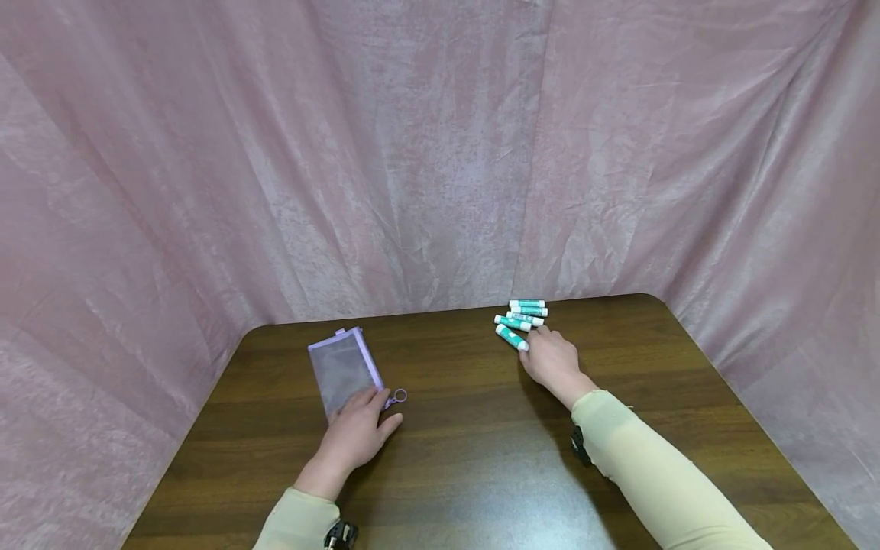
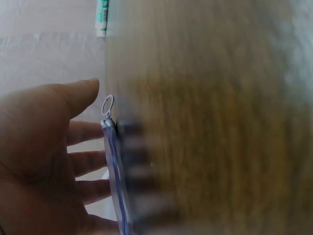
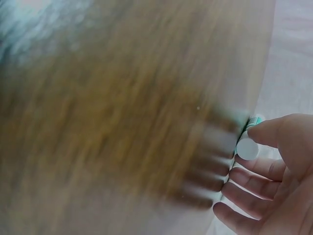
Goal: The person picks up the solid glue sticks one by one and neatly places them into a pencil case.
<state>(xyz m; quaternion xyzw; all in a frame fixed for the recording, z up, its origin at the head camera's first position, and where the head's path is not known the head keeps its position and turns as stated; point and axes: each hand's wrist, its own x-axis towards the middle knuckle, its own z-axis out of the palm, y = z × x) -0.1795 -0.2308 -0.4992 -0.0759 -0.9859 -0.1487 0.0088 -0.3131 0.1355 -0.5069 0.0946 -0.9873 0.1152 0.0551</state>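
Note:
A lilac-edged mesh zip pouch lies flat on the left part of the table. My left hand rests its outstretched fingers on the pouch's near end, thumb apart, beside the zip's ring. Toward the back right, my right hand is at the nearest green-and-white glue stick. In the right wrist view, thumb and index finger pinch around its white end, with the other fingers spread below. Several more glue sticks lie close together just behind it.
The brown wooden table has rounded back corners. Pink velvet curtains hang directly behind its back edge and along both sides.

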